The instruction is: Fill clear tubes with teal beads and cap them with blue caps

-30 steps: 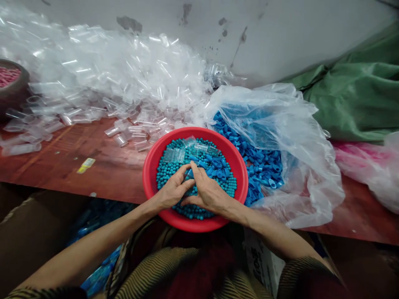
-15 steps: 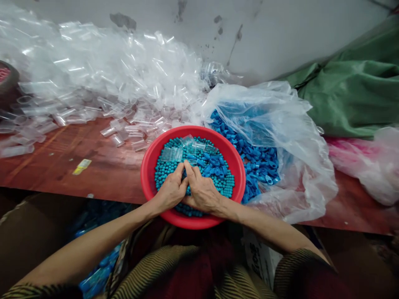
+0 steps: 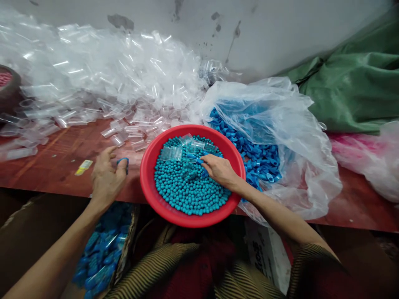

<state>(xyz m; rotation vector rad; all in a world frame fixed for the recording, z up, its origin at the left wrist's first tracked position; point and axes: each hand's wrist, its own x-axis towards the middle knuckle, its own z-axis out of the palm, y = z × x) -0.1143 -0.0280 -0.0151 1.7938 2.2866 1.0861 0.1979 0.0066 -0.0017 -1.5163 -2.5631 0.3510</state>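
A red basin (image 3: pixel 146 182) full of turquoise beads (image 3: pixel 190 195) stands in front of me. Over its far half my right hand (image 3: pixel 220 169) is closed, pinching a small blue plastic cap (image 3: pixel 200 159) just above the beads. Other blue caps lie partly hidden beneath its fingers. Clear plastic pieces (image 3: pixel 171 153) rest on the beads at the back. Left of the basin, above the table, is my left hand (image 3: pixel 106 178), fingers apart and near loose clear tubes (image 3: pixel 116 139). A blue loop (image 3: pixel 122 161) sits at its thumb tip; its kind is unclear.
A big heap of clear tubes (image 3: pixel 118 70) lies along the wall. More blue caps (image 3: pixel 262 162) spill from a clear plastic bag (image 3: pixel 311 178) at right. Below the table's front edge, a box holds blue filled pieces (image 3: pixel 99 257). A yellow label (image 3: pixel 83 167) lies on the red table (image 3: pixel 62 174).
My hands have parted. The left moved left out of the basin, towards the tubes; the right shifted slightly right and pinches a blue cap. The box below shows more.
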